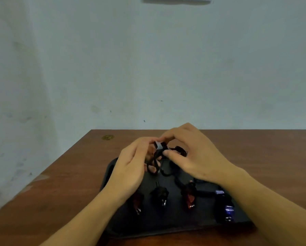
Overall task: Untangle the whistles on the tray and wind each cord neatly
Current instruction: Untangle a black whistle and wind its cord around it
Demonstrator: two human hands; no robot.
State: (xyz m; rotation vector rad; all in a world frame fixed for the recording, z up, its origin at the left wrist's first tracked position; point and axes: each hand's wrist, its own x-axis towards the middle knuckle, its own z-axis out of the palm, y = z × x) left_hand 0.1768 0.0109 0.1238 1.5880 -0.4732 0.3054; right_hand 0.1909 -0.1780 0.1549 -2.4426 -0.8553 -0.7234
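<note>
A black tray lies on the brown table. Both hands are raised over its far end. My left hand holds a silver-grey whistle between its fingertips. My right hand pinches the black cord right beside that whistle. Loops of the cord hang between the two hands down onto the tray. Along the tray's near half lie several wound whistles: a dark red one partly under my left wrist, a black one, a red one and a blue one.
The wooden table runs to a pale wall at the back, and its left edge slants toward me. A small gold sticker sits near the table's far left corner.
</note>
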